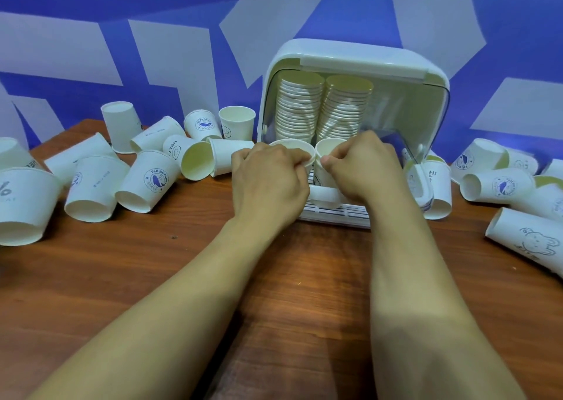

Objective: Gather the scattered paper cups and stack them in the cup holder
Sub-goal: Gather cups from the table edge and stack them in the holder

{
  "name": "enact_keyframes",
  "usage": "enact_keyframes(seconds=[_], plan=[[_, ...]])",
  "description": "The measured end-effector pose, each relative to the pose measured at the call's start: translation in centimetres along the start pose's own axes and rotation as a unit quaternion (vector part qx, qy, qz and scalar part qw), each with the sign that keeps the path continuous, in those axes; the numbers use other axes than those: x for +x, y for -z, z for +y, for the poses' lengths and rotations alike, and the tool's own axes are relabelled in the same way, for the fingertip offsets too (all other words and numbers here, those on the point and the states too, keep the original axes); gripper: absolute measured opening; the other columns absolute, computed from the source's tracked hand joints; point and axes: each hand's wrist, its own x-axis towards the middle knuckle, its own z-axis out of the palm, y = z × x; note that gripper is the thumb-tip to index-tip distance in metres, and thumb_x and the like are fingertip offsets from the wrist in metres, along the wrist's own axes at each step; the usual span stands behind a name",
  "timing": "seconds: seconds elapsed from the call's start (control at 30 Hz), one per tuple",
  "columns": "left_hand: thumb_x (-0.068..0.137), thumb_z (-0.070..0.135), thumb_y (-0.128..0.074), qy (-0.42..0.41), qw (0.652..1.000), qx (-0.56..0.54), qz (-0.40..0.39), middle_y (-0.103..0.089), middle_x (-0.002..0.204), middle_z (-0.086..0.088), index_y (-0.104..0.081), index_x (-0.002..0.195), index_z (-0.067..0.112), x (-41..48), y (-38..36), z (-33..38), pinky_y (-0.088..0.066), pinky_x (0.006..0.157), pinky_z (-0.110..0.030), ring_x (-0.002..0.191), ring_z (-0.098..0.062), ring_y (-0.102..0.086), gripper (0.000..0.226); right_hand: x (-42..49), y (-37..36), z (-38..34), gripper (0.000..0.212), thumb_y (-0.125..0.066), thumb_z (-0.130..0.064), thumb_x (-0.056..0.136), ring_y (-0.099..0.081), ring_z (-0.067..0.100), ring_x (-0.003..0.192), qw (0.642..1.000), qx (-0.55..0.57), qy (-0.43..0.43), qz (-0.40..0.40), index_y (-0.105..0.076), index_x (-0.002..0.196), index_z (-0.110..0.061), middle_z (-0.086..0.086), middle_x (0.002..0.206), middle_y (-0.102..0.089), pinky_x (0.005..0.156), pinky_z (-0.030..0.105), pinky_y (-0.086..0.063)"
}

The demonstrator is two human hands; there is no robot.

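A white cup holder (pixel 350 58) with its lid raised stands at the back of the wooden table. Inside it lean two tall stacks of paper cups (pixel 300 107), bottoms facing me. In front of the stacks, at the holder's opening, stand two upright white cups. My left hand (pixel 268 180) grips the left cup (pixel 294 147) by its rim and side. My right hand (pixel 362 168) pinches the rim of the right cup (pixel 327 149). Both cups sit side by side over the holder's slatted base (pixel 335 212).
Several loose paper cups (pixel 152 183) lie scattered on the left of the table (pixel 182 277), some upright, some on their sides. More cups (pixel 499 184) lie to the right of the holder, one with a bear drawing (pixel 530 241). A blue and white wall stands behind.
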Motion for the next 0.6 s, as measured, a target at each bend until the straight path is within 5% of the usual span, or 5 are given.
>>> enact_keyframes(seconds=[0.23,0.6], plan=[[0.089,0.030,-0.049,0.005,1.000,-0.005,-0.005,-0.071,0.098,-0.001,-0.072,0.108,0.038,-0.2,-0.6,-0.2,-0.031,0.089,-0.037,0.104,-0.022,-0.055,0.030,0.8,-0.9,0.6,0.043,-0.064,-0.045,0.085,-0.054,0.036,0.110,0.999,0.003,-0.042,-0.013,-0.066,0.106,-0.008,0.015,0.111,-0.066,0.086,0.034,-0.043],[0.087,0.026,-0.054,0.034,0.995,-0.082,0.049,-0.067,0.112,0.009,-0.069,0.111,0.030,-0.5,1.0,0.6,-0.038,0.096,-0.038,0.107,-0.016,-0.057,0.029,-0.2,0.1,-1.1,0.044,-0.069,-0.053,0.077,-0.057,0.030,0.105,0.995,0.034,-0.056,0.078,-0.071,0.104,-0.019,0.008,0.109,-0.068,0.072,0.028,-0.038]])
